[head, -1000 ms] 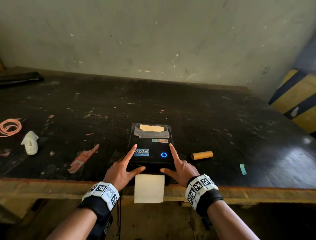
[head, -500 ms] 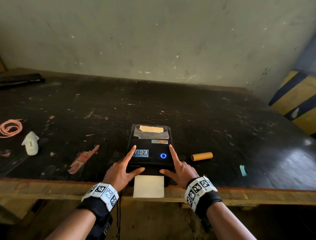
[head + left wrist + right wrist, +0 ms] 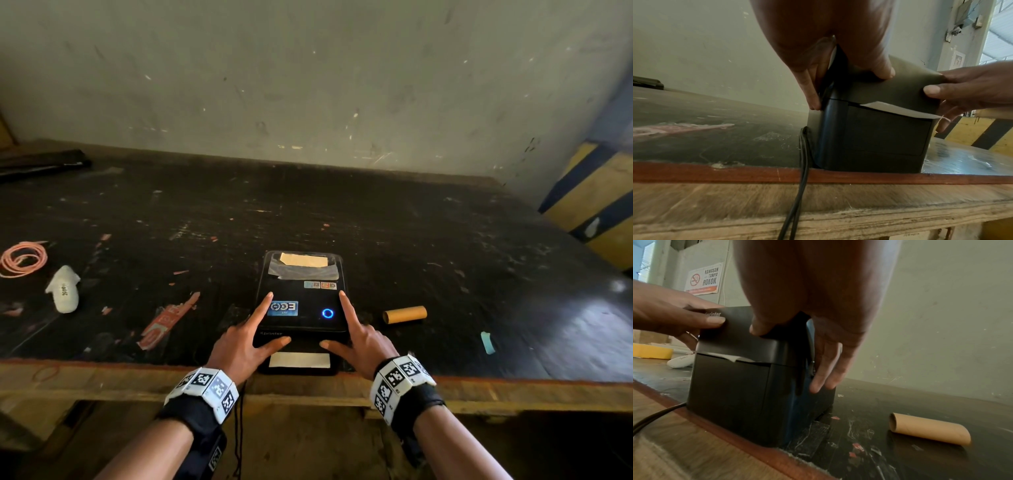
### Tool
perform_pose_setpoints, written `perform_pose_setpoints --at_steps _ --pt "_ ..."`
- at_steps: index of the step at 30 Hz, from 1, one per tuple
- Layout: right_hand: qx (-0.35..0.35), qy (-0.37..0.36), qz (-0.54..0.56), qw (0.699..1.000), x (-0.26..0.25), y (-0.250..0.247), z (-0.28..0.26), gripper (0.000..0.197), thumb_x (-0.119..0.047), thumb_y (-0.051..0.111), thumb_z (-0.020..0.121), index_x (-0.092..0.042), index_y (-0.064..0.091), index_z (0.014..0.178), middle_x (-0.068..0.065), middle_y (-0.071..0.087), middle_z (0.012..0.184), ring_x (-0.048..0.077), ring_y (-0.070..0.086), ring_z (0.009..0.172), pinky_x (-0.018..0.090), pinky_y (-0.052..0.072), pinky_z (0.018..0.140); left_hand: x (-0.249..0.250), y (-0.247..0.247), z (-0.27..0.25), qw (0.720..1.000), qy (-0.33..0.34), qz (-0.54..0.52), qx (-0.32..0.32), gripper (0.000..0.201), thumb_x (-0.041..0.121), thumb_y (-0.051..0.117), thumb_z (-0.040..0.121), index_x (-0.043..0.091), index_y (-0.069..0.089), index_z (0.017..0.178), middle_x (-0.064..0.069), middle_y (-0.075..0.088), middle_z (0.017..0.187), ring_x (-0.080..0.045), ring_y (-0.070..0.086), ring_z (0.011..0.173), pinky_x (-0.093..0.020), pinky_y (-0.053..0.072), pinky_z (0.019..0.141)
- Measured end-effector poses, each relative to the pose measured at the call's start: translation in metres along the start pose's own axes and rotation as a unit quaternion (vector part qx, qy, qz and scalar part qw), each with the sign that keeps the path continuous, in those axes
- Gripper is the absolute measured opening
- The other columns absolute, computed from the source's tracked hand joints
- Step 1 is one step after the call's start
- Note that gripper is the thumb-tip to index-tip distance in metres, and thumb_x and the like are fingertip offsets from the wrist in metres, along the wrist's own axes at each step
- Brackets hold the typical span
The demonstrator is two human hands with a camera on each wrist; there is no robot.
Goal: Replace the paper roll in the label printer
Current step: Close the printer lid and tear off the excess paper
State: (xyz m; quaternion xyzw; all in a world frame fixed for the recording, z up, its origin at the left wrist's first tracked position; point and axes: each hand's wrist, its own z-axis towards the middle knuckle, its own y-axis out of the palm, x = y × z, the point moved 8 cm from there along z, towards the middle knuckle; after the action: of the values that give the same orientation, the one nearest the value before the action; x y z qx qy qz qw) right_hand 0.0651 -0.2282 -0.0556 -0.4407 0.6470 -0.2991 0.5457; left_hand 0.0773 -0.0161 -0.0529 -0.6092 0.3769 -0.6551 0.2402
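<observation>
Our label printer (image 3: 301, 308) sits at the near edge of the table (image 3: 445, 240), lid down, a strip of paper (image 3: 299, 360) showing at the front slot. Its long axis runs from us toward the wall, the slot facing us. Our left hand (image 3: 239, 346) and right hand (image 3: 363, 342) lie spread on the lid, straight fingers pressing, thumbs on the front lip, gripping nothing. We judge uneven pressure could leave one latch unseated or pinch the strip askew. The empty cardboard core (image 3: 405, 314) lies well to the right.
</observation>
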Motion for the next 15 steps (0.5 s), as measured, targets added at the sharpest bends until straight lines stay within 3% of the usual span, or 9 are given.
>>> perform_pose_setpoints --at_steps 15 --pt "-0.005 -0.013 0.025 1.000 -0.0015 -0.0027 -0.0019 0.099 -0.055 0.056 0.083 -0.041 -0.025 0.139 0.011 0.050 0.139 0.025 0.062 0.109 0.046 0.052 0.091 0.0005 -0.0013 -0.0007 1.000 -0.003 -0.012 -0.005 0.087 0.064 0.055 0.074 0.054 -0.006 0.136 -0.012 0.036 0.148 -0.031 0.045 0.127 -0.048 0.043 0.102"
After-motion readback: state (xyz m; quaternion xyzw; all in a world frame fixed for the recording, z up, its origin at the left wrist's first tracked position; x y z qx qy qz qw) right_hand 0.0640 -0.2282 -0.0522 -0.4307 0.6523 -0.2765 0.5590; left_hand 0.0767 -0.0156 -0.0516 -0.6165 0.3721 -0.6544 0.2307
